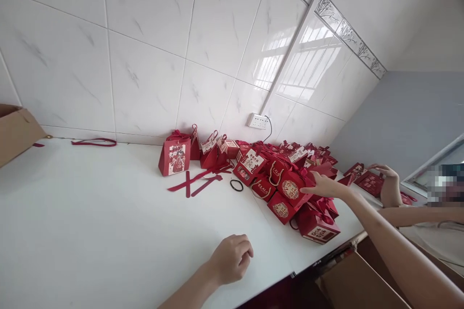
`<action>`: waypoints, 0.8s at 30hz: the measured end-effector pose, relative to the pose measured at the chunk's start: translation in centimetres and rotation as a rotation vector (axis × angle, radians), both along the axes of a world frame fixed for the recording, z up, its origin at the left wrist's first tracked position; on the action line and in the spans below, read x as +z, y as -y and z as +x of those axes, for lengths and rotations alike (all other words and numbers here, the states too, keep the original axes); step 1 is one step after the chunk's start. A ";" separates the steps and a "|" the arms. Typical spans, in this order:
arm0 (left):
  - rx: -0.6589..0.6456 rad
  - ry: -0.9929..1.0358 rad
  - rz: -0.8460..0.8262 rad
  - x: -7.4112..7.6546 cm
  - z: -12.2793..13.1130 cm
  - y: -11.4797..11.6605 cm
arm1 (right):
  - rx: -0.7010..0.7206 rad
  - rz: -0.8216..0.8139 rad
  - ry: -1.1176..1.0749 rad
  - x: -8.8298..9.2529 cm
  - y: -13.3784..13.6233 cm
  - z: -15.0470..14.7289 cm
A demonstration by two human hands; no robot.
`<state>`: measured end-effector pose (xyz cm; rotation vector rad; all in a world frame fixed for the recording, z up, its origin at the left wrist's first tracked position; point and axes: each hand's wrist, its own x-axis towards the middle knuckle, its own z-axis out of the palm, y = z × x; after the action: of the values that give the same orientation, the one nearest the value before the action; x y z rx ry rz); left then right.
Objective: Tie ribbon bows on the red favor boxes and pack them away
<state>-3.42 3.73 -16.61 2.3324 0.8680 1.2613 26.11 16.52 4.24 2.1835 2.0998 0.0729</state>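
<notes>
While the right hand [323, 186] reaches over a pile of red gift boxes [250, 163], its extended fingers meet the upper side of one box with a round gold emblem [291, 189]; this grip is spread, thumb and fingers apart, and whether it bears any weight cannot be told. The emblem box sits at the near part of the pile, on the right of the counter [126, 222], among others with rope handles and ribbons. The left hand [234, 258] is at the counter's near side, apart from the pile, its grip narrow with fingers curled inward; the contents, if any, are hidden. Left of the pile, a black ring [237, 185] and loose red ribbon strips [188, 184] lie flat, with a printed red box [176, 156] upright behind them. At far left is a cardboard box [18, 134]. Beyond the right arm, another person's hand [386, 174] is beside further red boxes [369, 183].
</notes>
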 end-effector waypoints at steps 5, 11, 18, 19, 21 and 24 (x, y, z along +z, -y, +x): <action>0.007 -0.016 -0.072 0.7 -0.7 0.2 | -0.071 -0.022 -0.229 -2.2 1.9 -0.8; 0.022 0.034 -0.242 1.4 -1.2 -0.1 | 0.030 0.466 -0.196 -3.2 7.3 -4.1; 0.269 0.403 -0.373 2.4 -2.7 -1.7 | 0.659 0.369 -0.471 -4.1 10.1 -10.4; 0.319 0.513 -0.361 2.7 -3.4 -2.0 | 0.731 0.324 -0.492 -4.3 9.9 -11.5; 0.413 0.709 -0.308 3.5 -5.1 -2.6 | 0.881 0.203 -0.520 -4.9 9.2 -13.4; 0.490 0.783 -0.230 4.9 -8.1 -3.2 | 1.060 0.000 -0.550 -5.9 7.7 -15.9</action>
<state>-11.56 6.90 -11.74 1.2811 1.2200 1.9344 10.21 8.86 -1.65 0.8873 3.2809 -0.4806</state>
